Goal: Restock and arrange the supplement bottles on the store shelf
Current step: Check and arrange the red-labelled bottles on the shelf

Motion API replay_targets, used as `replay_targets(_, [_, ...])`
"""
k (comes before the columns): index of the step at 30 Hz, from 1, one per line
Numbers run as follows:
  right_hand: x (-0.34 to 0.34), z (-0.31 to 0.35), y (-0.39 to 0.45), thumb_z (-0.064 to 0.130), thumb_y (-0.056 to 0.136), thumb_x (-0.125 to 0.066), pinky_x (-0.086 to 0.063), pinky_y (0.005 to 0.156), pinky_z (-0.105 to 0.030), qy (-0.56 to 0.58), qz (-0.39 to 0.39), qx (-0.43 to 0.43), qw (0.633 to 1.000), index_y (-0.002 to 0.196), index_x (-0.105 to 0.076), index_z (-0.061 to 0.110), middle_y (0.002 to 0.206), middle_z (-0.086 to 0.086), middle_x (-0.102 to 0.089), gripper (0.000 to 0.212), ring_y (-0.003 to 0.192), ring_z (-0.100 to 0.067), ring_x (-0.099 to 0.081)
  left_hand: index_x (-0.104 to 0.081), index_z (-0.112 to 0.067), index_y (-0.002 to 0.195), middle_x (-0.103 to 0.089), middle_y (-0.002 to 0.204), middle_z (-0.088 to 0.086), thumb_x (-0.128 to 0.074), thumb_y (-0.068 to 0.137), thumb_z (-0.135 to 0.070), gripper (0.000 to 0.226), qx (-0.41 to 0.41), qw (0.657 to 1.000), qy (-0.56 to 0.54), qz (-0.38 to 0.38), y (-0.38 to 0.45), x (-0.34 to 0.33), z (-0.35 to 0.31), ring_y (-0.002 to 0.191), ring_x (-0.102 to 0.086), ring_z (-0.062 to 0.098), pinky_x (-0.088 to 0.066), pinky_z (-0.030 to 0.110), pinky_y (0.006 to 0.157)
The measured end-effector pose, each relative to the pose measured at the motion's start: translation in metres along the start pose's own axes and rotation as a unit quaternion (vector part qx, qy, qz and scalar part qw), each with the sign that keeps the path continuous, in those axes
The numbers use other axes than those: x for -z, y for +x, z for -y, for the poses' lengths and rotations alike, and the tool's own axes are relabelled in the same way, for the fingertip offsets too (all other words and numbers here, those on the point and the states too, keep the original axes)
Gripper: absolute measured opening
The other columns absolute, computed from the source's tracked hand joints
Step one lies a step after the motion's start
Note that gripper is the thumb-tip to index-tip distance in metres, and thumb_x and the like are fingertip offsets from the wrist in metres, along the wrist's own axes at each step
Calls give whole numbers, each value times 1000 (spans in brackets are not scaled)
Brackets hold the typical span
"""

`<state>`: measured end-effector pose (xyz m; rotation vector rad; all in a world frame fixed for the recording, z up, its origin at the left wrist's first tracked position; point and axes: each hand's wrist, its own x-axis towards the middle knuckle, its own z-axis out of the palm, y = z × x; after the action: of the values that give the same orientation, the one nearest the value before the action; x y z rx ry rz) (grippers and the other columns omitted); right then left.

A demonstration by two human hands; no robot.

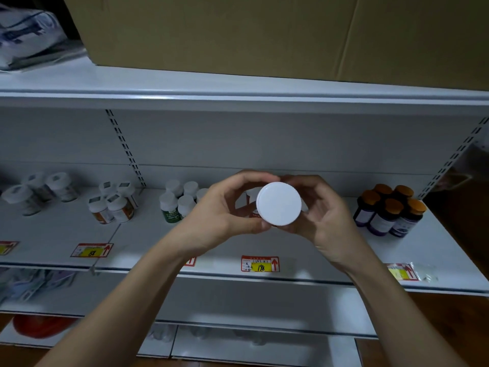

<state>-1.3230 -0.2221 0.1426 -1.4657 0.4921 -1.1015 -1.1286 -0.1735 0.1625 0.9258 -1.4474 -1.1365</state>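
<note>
White-capped bottle (279, 203) seen cap-on, body and label mostly hidden behind cap and palms; bottles behind it partly blocked. Bare shelf (304, 250) runs from beneath it to the front edge. Left hand (227, 210) and right hand (321, 215) hold it above mid-shelf, fingers (254, 178) curled round its sides.

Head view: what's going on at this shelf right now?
A person holds a white-capped bottle in both hands, left hand and right hand, fingers curled round its sides, cap towards the camera, above the middle shelf. Behind it stand groups of white-capped bottles to the left and dark bottles with orange caps to the right. A cardboard box sits on the shelf above.
</note>
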Motion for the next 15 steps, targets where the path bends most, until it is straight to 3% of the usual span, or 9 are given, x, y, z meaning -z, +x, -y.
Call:
replay_targets(3, [-2,0,-2,-18,65,-78,-54,82,-22,-9,1,-13,1000,103,-65,20,112,11,-71,55,117,-9,-61,-68,-27,113,-68,120,-8,-75,67,13,61,3,1000,0,0,-2,2,1,121,-59,10,-53,23,87])
replay_targets(8, [-6,4,-4,-21,71,-72,-56,81,-22,-27,-17,-34,999,108,-58,18,108,17,-72,55,114,-3,-62,-60,-25,124,-65,129,-12,-74,76,4,58,4,1000,22,-9,-3,3,4,131,-53,8,-46,21,98])
replay_targets(12, [-3,7,-4,-8,79,-73,-56,85,-24,-79,-14,-57,995,115,-59,24,112,7,-74,51,111,-9,-67,-50,-21,139,-65,132,-4,-68,86,-10,57,41,999,33,-4,-2,-1,2,128,-57,13,-52,33,100])
replay_targets(15, [0,10,-4,17,81,-72,-58,85,-31,-80,-10,-104,991,122,-55,34,105,-3,-76,48,100,-17,-72,-32,-33,151,-68,123,10,-64,87,-19,73,104,994,10,-11,2,-4,-1,114,-67,26,-59,44,86])
